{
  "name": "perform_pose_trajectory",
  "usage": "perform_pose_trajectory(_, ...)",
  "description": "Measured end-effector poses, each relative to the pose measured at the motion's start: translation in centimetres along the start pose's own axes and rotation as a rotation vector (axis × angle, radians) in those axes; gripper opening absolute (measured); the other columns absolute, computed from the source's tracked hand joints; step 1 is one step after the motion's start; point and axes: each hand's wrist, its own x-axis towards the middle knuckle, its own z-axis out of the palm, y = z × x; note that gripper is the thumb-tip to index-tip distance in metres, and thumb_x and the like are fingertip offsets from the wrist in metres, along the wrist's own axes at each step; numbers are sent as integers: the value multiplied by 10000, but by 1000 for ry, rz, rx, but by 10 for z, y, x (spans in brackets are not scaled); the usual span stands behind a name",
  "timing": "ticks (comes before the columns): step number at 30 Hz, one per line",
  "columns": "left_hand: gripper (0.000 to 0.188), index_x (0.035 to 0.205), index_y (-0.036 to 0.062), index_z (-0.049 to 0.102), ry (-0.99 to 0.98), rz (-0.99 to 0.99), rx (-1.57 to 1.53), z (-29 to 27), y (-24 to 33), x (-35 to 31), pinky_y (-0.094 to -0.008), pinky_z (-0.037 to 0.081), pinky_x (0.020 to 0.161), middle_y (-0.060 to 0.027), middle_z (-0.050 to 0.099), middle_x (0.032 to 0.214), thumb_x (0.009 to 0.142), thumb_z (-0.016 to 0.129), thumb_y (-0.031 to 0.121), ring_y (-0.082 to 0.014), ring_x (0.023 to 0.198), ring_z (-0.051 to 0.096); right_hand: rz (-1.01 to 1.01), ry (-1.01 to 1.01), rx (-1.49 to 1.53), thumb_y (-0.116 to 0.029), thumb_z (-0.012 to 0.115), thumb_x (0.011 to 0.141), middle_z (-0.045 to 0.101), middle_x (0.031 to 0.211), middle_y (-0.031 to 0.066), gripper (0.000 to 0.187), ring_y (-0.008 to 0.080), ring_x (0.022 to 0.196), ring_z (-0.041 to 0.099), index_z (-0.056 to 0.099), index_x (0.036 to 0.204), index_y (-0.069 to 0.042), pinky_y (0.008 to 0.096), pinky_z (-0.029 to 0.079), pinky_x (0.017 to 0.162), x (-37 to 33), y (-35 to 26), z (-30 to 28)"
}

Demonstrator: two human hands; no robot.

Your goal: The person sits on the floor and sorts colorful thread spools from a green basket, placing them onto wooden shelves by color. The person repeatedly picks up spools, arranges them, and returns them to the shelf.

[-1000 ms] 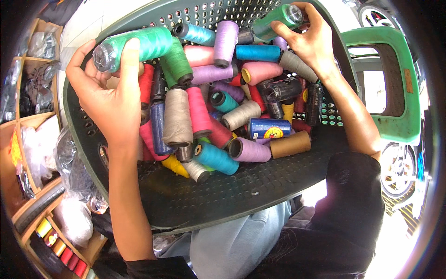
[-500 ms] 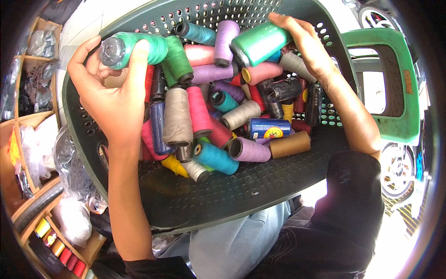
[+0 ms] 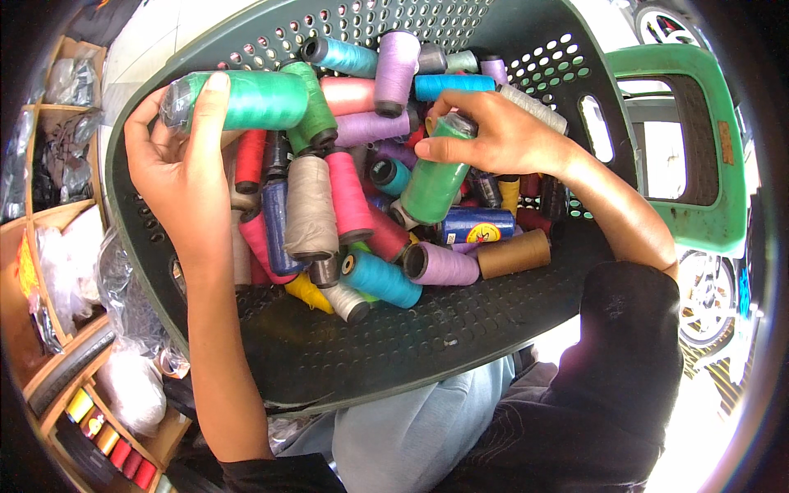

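My left hand (image 3: 185, 164) is closed around a mint-green thread spool (image 3: 259, 100) in clear wrap, held level above the basket's left side. Over the middle of the pile, my right hand (image 3: 497, 135) grips a darker green thread spool (image 3: 436, 182), tilted with its upper end toward me hidden partly by the fingers. Beneath both hands lie many thread spools in the dark green basket (image 3: 345, 370): a grey spool (image 3: 311, 205), a pink spool (image 3: 351, 195), a purple spool (image 3: 398, 72), a turquoise spool (image 3: 382, 279) and a brown spool (image 3: 516, 254).
The perforated basket rests close against my body. To the right stands a green plastic stool (image 3: 727, 164), with a wheel (image 3: 705, 300) below it. On the left are wooden shelves (image 3: 37, 214) holding plastic-wrapped goods and more thread spools (image 3: 131, 464).
My right hand has brought its green spool left and down, turning it more upright. The spool in my left hand has swung to lie more level, its free end pointing right.
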Motion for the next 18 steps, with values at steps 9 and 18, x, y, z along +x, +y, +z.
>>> perform_pose_trajectory(9,246,1158,-22,650,-323,-162,-163,3,-7,-12,-248,521,815,-62,720,1037,974,732,118,-95,921,659,-254,189,-459,-203,793,806,617,1084,209,494,405,1067,637,561,1190,5,494,528,932,-6,-2,0)
perform_pose_trajectory(18,255,1037,14,655,-426,-192,-16,11,0,-18,-232,502,670,-34,703,898,926,799,191,-62,776,634,-280,197,-423,-215,787,855,622,1100,179,487,360,943,687,573,1260,-50,456,553,832,-4,8,2)
